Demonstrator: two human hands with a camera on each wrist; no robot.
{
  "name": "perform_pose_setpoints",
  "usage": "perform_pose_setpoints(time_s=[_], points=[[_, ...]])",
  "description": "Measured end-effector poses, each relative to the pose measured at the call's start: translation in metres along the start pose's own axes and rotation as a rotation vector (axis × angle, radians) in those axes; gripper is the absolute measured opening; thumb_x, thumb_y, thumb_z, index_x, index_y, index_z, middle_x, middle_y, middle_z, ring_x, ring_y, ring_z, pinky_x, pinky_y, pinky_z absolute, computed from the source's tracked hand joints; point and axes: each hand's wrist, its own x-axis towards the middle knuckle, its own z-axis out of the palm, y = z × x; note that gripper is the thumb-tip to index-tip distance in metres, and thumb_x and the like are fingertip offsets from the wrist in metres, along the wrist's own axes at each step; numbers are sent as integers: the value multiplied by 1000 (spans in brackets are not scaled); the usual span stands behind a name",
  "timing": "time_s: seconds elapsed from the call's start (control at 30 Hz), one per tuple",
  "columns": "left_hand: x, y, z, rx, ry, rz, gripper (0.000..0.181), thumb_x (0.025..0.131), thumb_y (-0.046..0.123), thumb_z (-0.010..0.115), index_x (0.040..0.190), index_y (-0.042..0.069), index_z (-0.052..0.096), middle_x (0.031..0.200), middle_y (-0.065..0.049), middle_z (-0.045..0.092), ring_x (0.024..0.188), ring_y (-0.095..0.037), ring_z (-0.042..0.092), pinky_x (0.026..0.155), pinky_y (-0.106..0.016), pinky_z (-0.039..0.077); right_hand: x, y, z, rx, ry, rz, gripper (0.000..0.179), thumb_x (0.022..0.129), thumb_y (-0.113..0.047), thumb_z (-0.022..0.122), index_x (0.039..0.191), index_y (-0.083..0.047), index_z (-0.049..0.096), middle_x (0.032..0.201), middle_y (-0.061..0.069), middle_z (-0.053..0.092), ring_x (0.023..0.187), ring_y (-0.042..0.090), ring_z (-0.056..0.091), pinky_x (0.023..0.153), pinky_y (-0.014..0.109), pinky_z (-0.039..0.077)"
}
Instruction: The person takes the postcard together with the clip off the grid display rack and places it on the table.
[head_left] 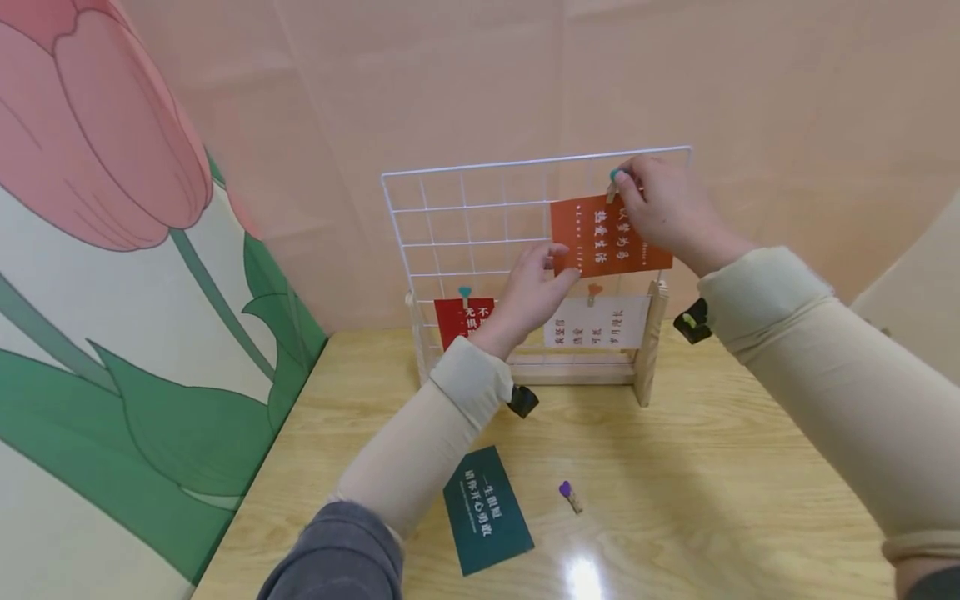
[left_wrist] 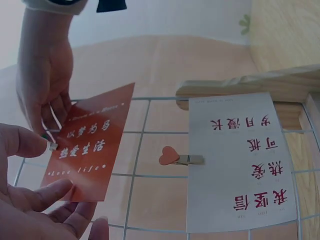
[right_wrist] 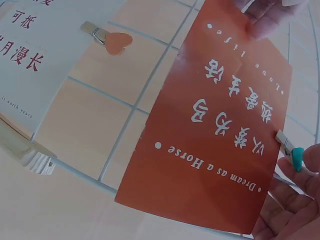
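In the head view my right hand (head_left: 667, 204) pinches a small wooden clothespin with a teal heart (right_wrist: 297, 158) at the top edge of an orange card (head_left: 592, 242). White Chinese characters and English lettering run across that card. My left hand (head_left: 532, 287) holds the card's left edge, one finger in front and others behind, as the left wrist view shows. Behind the card stands a white wire grid (head_left: 465, 208) in a wooden stand (head_left: 645, 358). Lower on the grid, a white card (left_wrist: 235, 185) hangs from a clothespin with an orange heart (left_wrist: 169, 156).
A red card (head_left: 450, 321) hangs at the grid's lower left from another teal-heart clothespin (head_left: 465, 293), partly covered by my left hand. On the wooden table (head_left: 337, 417) lie a dark green card (head_left: 491, 517) and a purple-heart clothespin (head_left: 570, 496). A tulip-patterned backdrop (head_left: 135, 150) rises at the left.
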Motion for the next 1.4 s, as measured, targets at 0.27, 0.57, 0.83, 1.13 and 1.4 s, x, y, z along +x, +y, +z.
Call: perform_pose_setpoints(time_s=[0.27, 0.57, 0.83, 1.13, 1.4], points=[[3, -1, 0, -25, 15, -29, 48, 102, 19, 63, 147, 6, 50, 142, -7, 50, 123, -22, 54, 94, -32, 51, -1, 2, 0, 68, -8, 47, 49, 113, -35, 29, 136, 3, 50, 130, 27, 54, 113, 42, 51, 98, 61, 46], [5, -3, -2, -71, 32, -23, 46, 102, 16, 64, 146, 5, 53, 144, -8, 51, 125, -22, 54, 97, -31, 51, -1, 7, 2, 96, 94, 17, 47, 113, -33, 32, 134, 3, 54, 126, 25, 55, 109, 40, 48, 90, 57, 45], [2, -17, -10, -142, -1, -6, 43, 104, 14, 61, 146, 8, 53, 144, -6, 51, 128, -20, 51, 100, -34, 49, -3, 12, 11, 132, 224, 19, 50, 112, -32, 36, 130, 9, 59, 134, 26, 54, 124, 41, 47, 104, 58, 42], [-7, -35, -22, -176, 28, 37, 38, 105, 15, 60, 143, 7, 57, 132, -5, 60, 118, -19, 56, 95, -31, 51, -11, 22, 14, 221, 237, 32, 48, 113, -30, 36, 133, 10, 52, 134, 26, 51, 124, 40, 47, 108, 57, 41], [-14, -43, -34, -281, 83, -39, 31, 105, 9, 60, 135, 8, 63, 124, -5, 62, 101, -18, 59, 81, -24, 52, -19, 25, 16, 229, 285, -17, 47, 112, -28, 39, 129, 12, 56, 133, 28, 51, 129, 44, 46, 110, 58, 38]])
